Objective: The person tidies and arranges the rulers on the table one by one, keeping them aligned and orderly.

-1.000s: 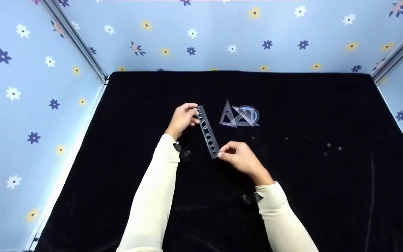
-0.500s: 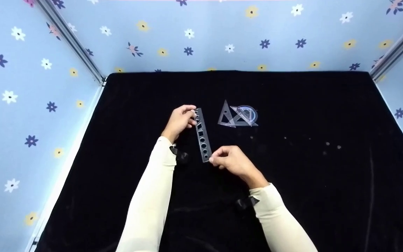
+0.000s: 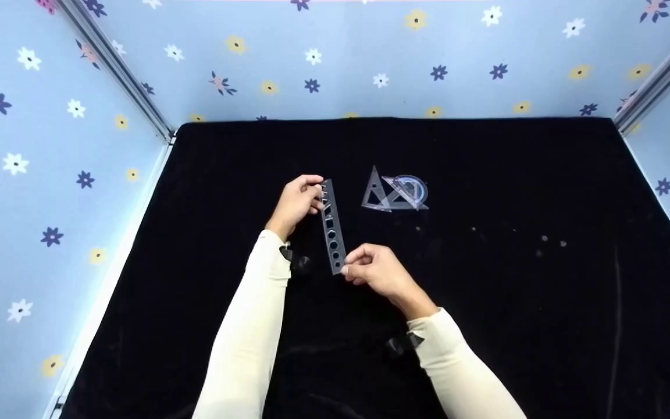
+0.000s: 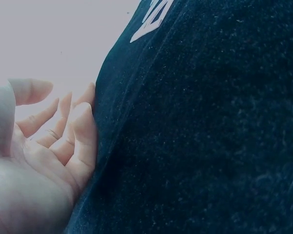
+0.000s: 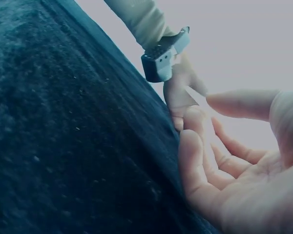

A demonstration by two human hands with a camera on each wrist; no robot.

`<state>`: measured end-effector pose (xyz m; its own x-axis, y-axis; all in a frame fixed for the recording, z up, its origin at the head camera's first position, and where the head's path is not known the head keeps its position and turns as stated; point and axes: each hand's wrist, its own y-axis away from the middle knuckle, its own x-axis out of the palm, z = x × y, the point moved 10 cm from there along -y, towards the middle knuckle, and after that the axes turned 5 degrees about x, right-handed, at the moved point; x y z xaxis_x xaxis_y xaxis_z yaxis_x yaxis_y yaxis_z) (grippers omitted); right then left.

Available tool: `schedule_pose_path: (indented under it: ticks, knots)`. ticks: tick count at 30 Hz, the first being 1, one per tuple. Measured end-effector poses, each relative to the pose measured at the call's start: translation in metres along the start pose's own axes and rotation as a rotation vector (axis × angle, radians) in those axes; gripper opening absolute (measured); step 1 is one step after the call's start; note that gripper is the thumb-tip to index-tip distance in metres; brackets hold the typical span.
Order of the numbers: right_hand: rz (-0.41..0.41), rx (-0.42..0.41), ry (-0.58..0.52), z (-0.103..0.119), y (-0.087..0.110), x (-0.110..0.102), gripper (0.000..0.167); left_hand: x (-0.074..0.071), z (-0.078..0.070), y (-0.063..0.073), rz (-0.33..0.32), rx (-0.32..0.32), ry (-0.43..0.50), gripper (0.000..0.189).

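In the head view, a clear stencil ruler with a row of cut-out shapes slants between my two hands. My left hand pinches its far end with thumb and forefinger. My right hand pinches the near end at its right corner. In the left wrist view, my left hand has its other fingers loosely bent, and the ruler cannot be made out against the glare. The right wrist view has my right hand with thumb and forefinger close together, the left hand beyond it.
Right of the ruler, clear set squares and a protractor lie overlapping on the black cloth. Flower-patterned panels stand around the back and sides. Small pale specks dot the cloth at right.
Both hands have carried the ruler to the left, its near end swinging left and towards me, so it lies closer to upright in the head view. The set squares and protractor stay put.
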<state>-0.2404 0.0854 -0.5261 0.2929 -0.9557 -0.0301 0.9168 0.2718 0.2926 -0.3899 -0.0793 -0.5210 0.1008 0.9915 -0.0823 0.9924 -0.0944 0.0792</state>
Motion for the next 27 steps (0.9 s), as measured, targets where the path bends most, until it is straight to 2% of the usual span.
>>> schedule_pose_path:
  ticks: [4,7,11,17,21,27]
  knots:
    - [-0.016,-0.024,-0.035,0.001,0.000,0.005,0.023,0.000,-0.001,0.000,0.009,0.008,-0.022,0.040]
    - [-0.016,-0.060,-0.017,0.007,0.001,0.008,0.027,-0.001,-0.001,0.000,0.017,0.015,-0.036,0.040]
    - [-0.011,-0.099,0.048,0.012,0.003,0.011,0.024,-0.004,0.001,0.001,0.032,0.017,-0.057,0.040]
    - [0.002,-0.114,0.158,0.008,0.010,0.013,0.015,-0.007,0.002,0.007,0.057,0.024,-0.089,0.038]
    - [-0.004,-0.140,0.213,0.007,0.017,0.015,0.016,-0.004,0.000,0.010,0.097,0.034,-0.114,0.037]
    - [-0.020,-0.162,0.254,0.009,0.025,0.017,0.016,0.003,-0.004,0.011,0.142,0.033,-0.103,0.039]
